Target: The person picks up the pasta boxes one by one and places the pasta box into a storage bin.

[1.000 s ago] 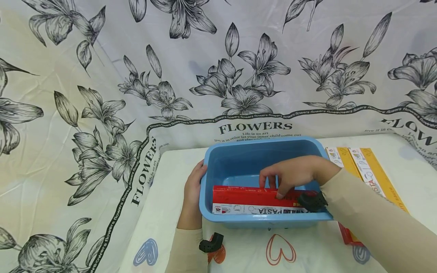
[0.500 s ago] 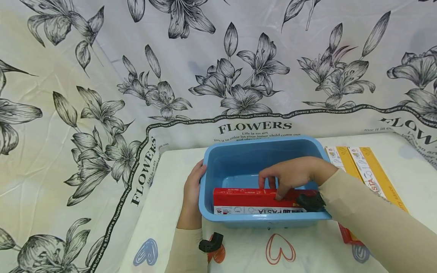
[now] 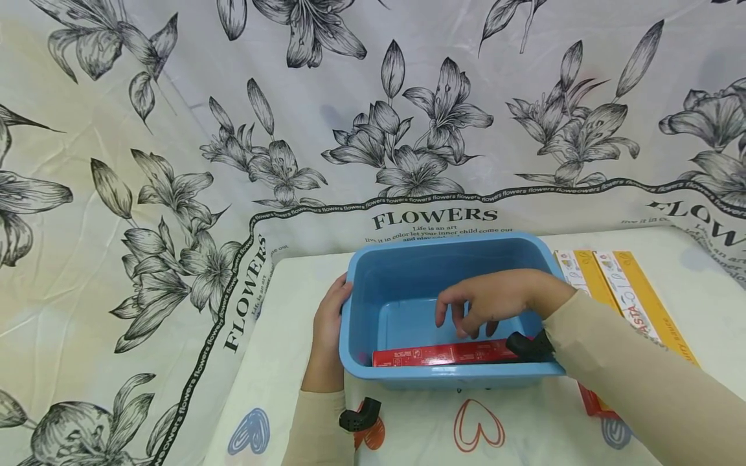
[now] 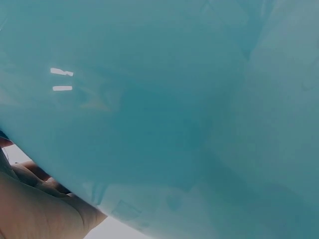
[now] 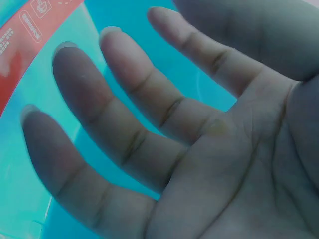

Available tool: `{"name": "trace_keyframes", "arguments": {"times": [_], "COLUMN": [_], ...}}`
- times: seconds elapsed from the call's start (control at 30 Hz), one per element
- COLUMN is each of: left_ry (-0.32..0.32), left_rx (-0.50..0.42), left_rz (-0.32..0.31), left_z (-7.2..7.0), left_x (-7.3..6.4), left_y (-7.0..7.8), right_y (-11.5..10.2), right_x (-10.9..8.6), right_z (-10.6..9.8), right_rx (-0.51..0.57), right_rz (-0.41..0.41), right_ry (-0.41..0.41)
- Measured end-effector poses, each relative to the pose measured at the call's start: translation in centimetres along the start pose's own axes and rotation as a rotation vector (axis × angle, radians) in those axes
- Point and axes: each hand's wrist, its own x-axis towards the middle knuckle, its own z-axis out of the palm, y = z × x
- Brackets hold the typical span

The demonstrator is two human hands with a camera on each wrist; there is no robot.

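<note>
Head view: one long red rectangular carton (image 3: 431,354), lying inside a blue rectangular plastic bin (image 3: 449,265) along its near wall, seemingly turned this way to suit the bin's length; right hand (image 3: 495,301) over the carton, grip slack, fingers loosely bent, nothing held; left hand (image 3: 331,320) at the bin's left wall, grip closed on its edge, presumably to steady it. Count: bins, one; cartons visible within, one; long white-and-yellow cartons (image 3: 644,291) right of the bin, two, side by side on the white heart-printed tabletop (image 3: 419,427); red-and-yellow item (image 3: 594,401) partly hidden by the right sleeve (image 3: 629,369), one

Left wrist view: blue wall, one, filling most of the view; left hand against its edge, finger ends not clearly shown

Right wrist view: right hand, one, four fingers spread, apart from the red carton; carton count, one, at upper left
</note>
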Motion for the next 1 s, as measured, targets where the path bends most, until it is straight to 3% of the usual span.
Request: {"name": "trace_keyframes", "arguments": {"times": [0.43, 0.63, 0.87, 1.0], "left_ry": [0.004, 0.025, 0.052, 0.077], "left_rx": [-0.007, 0.021, 0.316, 0.405], "left_rz": [-0.010, -0.065, -0.074, -0.058], "left_z": [0.0, 0.7, 1.3, 1.3], "left_x": [-0.3, 0.1, 1.0, 1.2], "left_y": [0.9, 2.4, 3.1, 2.7], "right_y": [0.5, 0.4, 0.5, 0.4], "right_x": [0.0, -0.1, -0.4, -0.8], "right_z": [0.1, 0.0, 0.0, -0.3], "right_rx": [0.008, 0.002, 0.013, 0.010], "right_rz": [-0.041, -0.059, -0.107, -0.170], "right_ry": [0.030, 0.045, 0.052, 0.064]}}
